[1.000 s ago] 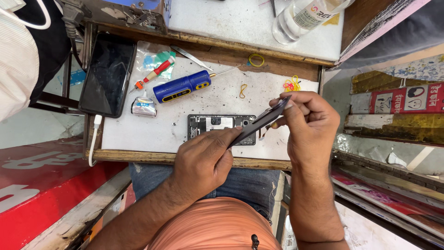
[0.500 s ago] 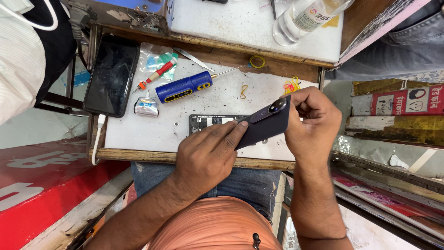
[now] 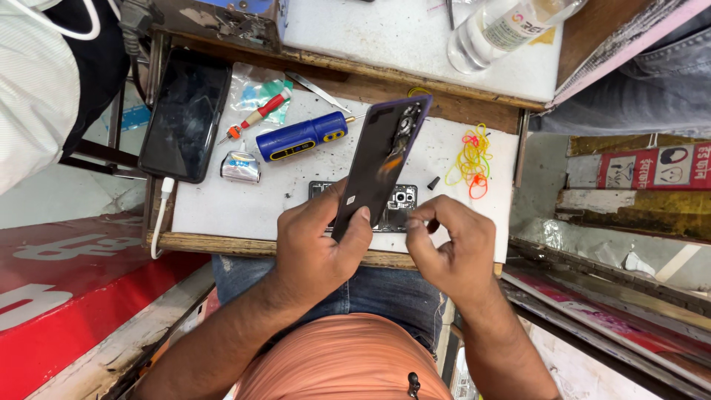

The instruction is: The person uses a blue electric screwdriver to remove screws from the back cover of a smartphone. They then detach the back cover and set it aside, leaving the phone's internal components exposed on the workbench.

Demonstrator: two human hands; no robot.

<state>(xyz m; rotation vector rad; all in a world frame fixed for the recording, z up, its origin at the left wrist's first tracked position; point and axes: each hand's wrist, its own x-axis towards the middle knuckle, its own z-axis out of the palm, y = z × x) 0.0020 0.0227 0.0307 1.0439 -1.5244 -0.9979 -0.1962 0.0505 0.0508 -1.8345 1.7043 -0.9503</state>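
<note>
Left hand (image 3: 320, 248): alone now grips the dark back cover (image 3: 381, 167), raised upright.
Right hand (image 3: 452, 248): released cover; fingertips pinched, contents unclear.

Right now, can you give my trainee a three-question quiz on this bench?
1. True or false: the left hand holds the phone back cover tilted up off the work mat.
2. Multiple choice: which thing lies nearest the blue electric screwdriver? A) clear bottle B) red-handled screwdriver C) coloured rubber bands
3. Fill in: the right hand pinches a small ____ part just in front of the opened phone.

Key: 1 true; 2 B; 3 dark (too small to identify further).
</note>
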